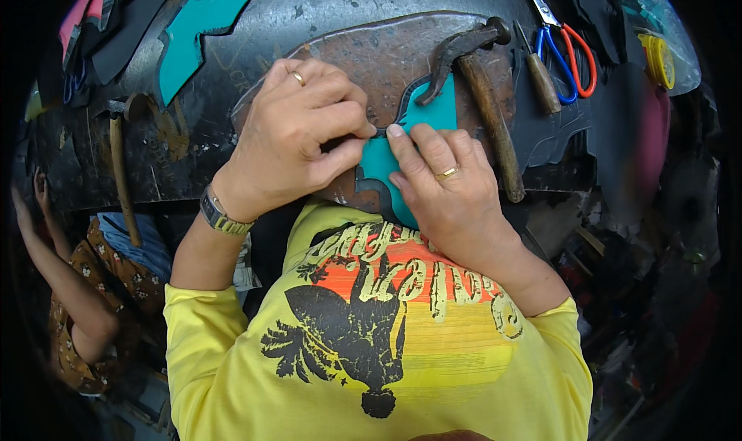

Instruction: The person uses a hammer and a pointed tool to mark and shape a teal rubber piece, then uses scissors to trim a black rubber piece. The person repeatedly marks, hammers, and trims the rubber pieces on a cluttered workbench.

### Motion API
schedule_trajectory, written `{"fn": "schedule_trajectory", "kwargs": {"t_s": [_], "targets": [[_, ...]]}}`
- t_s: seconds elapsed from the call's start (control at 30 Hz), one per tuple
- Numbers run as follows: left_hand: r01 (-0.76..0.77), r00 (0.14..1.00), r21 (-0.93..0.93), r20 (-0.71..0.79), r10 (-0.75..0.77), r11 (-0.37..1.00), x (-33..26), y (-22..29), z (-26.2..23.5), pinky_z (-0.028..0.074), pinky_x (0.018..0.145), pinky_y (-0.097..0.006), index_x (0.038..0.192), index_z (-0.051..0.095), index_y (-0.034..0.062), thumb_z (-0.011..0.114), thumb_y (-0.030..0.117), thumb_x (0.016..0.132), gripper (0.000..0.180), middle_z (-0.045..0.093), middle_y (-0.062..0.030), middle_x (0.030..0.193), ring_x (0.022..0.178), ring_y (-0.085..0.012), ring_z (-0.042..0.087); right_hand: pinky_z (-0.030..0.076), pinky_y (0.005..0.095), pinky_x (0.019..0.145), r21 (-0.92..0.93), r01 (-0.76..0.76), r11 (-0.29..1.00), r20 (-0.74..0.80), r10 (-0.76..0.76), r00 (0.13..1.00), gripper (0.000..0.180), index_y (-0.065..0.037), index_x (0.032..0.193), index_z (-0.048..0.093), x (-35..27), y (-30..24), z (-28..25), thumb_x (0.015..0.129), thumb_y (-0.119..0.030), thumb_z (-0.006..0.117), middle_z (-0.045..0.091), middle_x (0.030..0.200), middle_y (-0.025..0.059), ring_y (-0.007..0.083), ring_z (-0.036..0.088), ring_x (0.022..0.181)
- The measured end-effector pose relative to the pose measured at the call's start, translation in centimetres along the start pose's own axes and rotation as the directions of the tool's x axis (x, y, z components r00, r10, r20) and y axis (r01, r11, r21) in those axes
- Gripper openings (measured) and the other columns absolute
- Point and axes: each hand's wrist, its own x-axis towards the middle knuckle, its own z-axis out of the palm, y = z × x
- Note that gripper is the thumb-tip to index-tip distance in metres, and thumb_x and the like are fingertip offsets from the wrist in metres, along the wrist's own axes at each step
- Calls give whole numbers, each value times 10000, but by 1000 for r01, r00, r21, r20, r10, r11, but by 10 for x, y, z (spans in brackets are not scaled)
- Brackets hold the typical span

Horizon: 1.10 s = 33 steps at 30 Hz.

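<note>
A teal cut-out piece with black edging [379, 160] lies on a worn brown slab [348, 51] in front of me. My left hand [305, 124] is closed at the piece's left edge, thumb and forefinger pinched on the black edging. My right hand [452, 174] bears down on the piece from the right, its fingers curled and the forefinger tip close to the left hand's pinch. Just beyond, a hammer [493, 120] with a wooden handle rests with its curved dark head over the far part of the piece. My palms hide some of the piece.
Scissors [574, 62] with red and blue handles and a wooden-handled awl [543, 81] lie at the right. Farther right is a yellow roll [658, 60]. Another teal piece [185, 51] and a second hammer [120, 170] lie left. Another person's arm [69, 279] shows at lower left.
</note>
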Motion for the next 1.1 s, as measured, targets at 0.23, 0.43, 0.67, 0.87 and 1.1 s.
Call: {"fn": "schedule_trajectory", "kwargs": {"t_s": [0.23, 0.43, 0.67, 0.87, 1.1], "targets": [[60, 998, -74, 3, -60, 995, -6, -5, 5, 441, 886, -389, 828, 695, 90, 782, 97, 728, 133, 645, -25, 930, 937, -241, 610, 484, 406, 849, 50, -14, 999, -123, 20, 992, 537, -46, 1305, 644, -6, 7, 13, 806, -187, 784, 575, 1210, 93, 264, 565, 994], [73, 997, -75, 6, -73, 994, -7, -4, 5, 443, 889, -392, 833, 700, 82, 776, 83, 738, 122, 643, -39, 935, 945, -247, 608, 476, 393, 839, 96, 13, 995, -157, 2, 988, 533, -74, 1297, 657, -8, 10, 17, 793, -180, 794, 566, 1196, 78, 258, 540, 956], [104, 994, -108, -12, -106, 989, -8, -4, 7, 461, 871, -384, 830, 688, 60, 754, 54, 750, 103, 633, -48, 923, 941, -258, 606, 478, 394, 826, 66, -18, 998, -75, 23, 997, 564, -99, 1342, 651, -5, 5, 9, 797, -143, 787, 558, 1194, 84, 265, 540, 953], [118, 991, -137, -47, -125, 984, -7, -4, 6, 492, 850, -392, 841, 688, 35, 743, 20, 755, 103, 629, -71, 932, 949, -280, 602, 457, 389, 805, 42, 32, 999, -157, -25, 987, 575, -85, 1339, 640, -2, 7, 19, 793, -186, 792, 563, 1201, 88, 255, 527, 955], [167, 984, -115, -46, -173, 979, -5, -1, 3, 495, 829, -340, 851, 725, 28, 777, -13, 735, 134, 633, -67, 960, 934, -241, 617, 455, 386, 803, 41, 37, 998, -140, -31, 990, 589, -120, 1349, 650, -3, 9, 20, 783, -183, 801, 556, 1208, 91, 260, 514, 937]]}}
